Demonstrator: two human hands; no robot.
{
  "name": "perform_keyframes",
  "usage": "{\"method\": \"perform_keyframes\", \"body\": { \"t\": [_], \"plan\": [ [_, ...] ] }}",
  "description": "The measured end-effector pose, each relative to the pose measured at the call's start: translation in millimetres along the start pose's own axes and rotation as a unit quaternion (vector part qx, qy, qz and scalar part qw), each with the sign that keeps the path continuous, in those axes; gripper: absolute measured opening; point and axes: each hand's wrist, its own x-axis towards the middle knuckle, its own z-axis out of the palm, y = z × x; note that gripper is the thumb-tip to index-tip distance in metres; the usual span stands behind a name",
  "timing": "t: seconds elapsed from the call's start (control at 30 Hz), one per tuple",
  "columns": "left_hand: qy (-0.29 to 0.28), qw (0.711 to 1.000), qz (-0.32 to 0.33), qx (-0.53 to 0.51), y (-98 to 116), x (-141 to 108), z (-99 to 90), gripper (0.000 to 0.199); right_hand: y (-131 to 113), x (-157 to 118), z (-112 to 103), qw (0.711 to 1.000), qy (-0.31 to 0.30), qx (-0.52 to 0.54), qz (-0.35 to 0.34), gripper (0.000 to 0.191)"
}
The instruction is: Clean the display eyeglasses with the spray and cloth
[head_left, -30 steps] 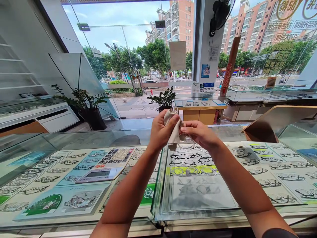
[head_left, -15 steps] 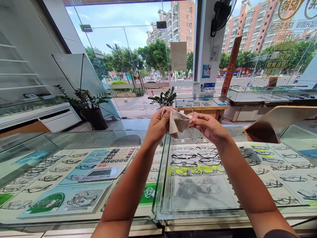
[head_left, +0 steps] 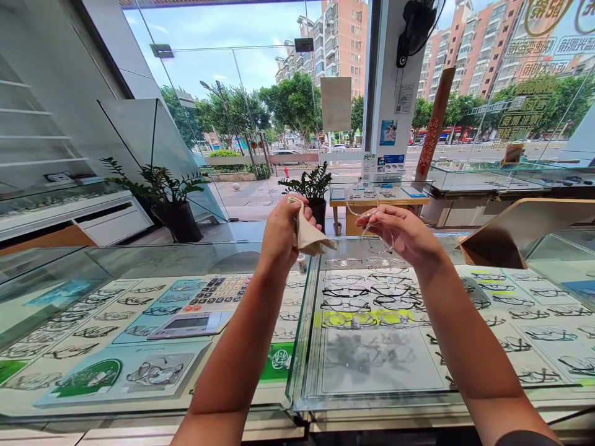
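Note:
Above the glass counter, my left hand (head_left: 282, 232) is closed on a beige cloth (head_left: 310, 234), whose loose end hangs toward the right. My right hand (head_left: 403, 232) pinches a pair of thin, clear-rimmed round glasses (head_left: 362, 198) between thumb and fingers. One round rim stands above the fingertips and the other hangs below them. A gap separates the cloth from the glasses.
Rows of eyeglasses (head_left: 346, 291) lie inside the glass display case below my hands. A calculator (head_left: 198, 323) rests on the counter at left. A wooden-edged panel (head_left: 525, 232) stands at right. Potted plants (head_left: 179, 214) are beyond the counter.
My left hand has moved left with the cloth, away from the glasses. My right hand has shifted slightly right, and the glasses now show free of the cloth.

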Motion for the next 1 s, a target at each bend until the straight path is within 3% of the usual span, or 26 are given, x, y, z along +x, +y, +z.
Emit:
{"method": "perform_keyframes", "body": {
  "t": [0.1, 0.2, 0.33, 0.4, 0.47, 0.67, 0.8, 0.87, 1.0],
  "plan": [
    [-0.048, 0.999, -0.005, 0.009, 3, -5, -1.5, 0.024, -2, -1, -2, 1.000, -0.005, -0.002, 0.006, 0.019],
    [-0.083, 0.979, 0.111, 0.149, 2, -12, 0.4, 0.028, -5, -3, -2, 1.000, -0.024, -0.011, 0.010, 0.018],
    [-0.109, 0.875, 0.318, 0.347, -3, -19, 6.6, 0.073, -10, -6, 1, 0.997, -0.052, -0.049, 0.009, 0.019],
    [-0.129, 0.840, 0.361, 0.384, -4, -21, 8.7, 0.082, -14, -9, 3, 0.995, -0.073, -0.066, 0.010, 0.018],
    [-0.139, 0.825, 0.374, 0.399, -5, -23, 9.8, 0.082, -17, -11, 6, 0.993, -0.089, -0.083, 0.007, 0.018],
    [-0.122, 0.808, 0.385, 0.429, 5, -38, 15.7, 0.076, -34, -22, 10, 0.985, -0.091, -0.142, -0.022, 0.024],
    [-0.067, 0.832, 0.361, 0.417, 13, -42, 24.5, 0.075, -44, -33, 15, 0.971, -0.043, -0.214, -0.100, 0.022],
    [-0.024, 0.845, 0.352, 0.402, 15, -42, 27.7, 0.075, -45, -38, 16, 0.954, 0.018, -0.247, -0.167, 0.024],
    [0.066, 0.849, 0.372, 0.369, 17, -41, 27.3, 0.067, -45, -43, 17, 0.889, 0.107, -0.349, -0.277, 0.062]
  ]
}}
